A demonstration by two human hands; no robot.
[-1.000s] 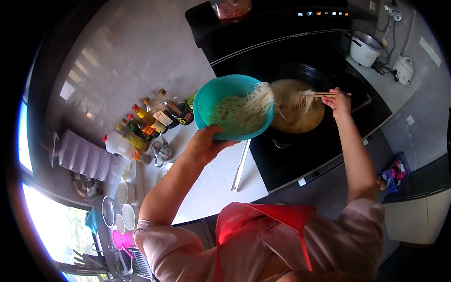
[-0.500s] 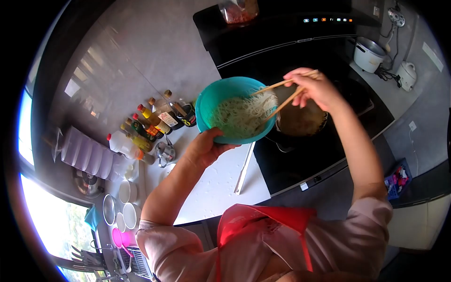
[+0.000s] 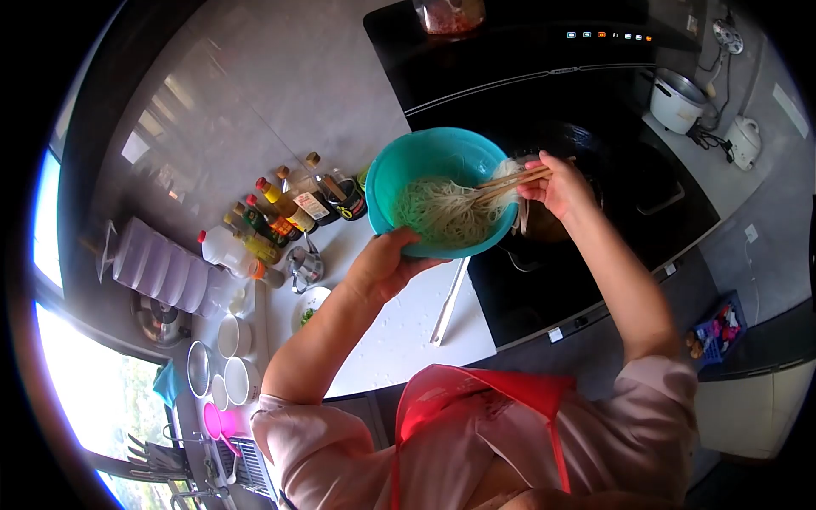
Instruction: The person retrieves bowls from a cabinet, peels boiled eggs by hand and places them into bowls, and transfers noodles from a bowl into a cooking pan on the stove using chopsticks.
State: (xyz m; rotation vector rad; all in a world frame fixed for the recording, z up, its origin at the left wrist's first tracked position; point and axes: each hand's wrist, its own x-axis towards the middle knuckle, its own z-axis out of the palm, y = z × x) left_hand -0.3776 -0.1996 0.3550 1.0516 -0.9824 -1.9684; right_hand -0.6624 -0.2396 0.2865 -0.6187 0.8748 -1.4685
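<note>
My left hand point(image 3: 391, 265) grips the near rim of a teal bowl point(image 3: 399, 161), which is tilted toward the pan. Thin white noodles point(image 3: 433, 208) lie in the bowl, and some hang over its right rim. My right hand point(image 3: 557, 189) is closed around a pair of wooden chopsticks point(image 3: 510, 180), their tips among the noodles. Below and behind the right hand, a dark pan point(image 3: 552, 242) sits on the black stove point(image 3: 544, 297), mostly hidden by the bowl and hand.
Several sauce bottles point(image 3: 280, 204) and a small metal pot point(image 3: 304, 265) stand left on the white counter point(image 3: 382, 348). A plate with chopped greens point(image 3: 308, 314) is beside my left forearm. White bowls point(image 3: 242, 380) sit further left. A rice cooker point(image 3: 677, 102) is at the far right.
The chopsticks have closed together on the noodles, and strands now hang over the bowl's right rim. My right hand has moved down a little. The view has shifted slightly.
</note>
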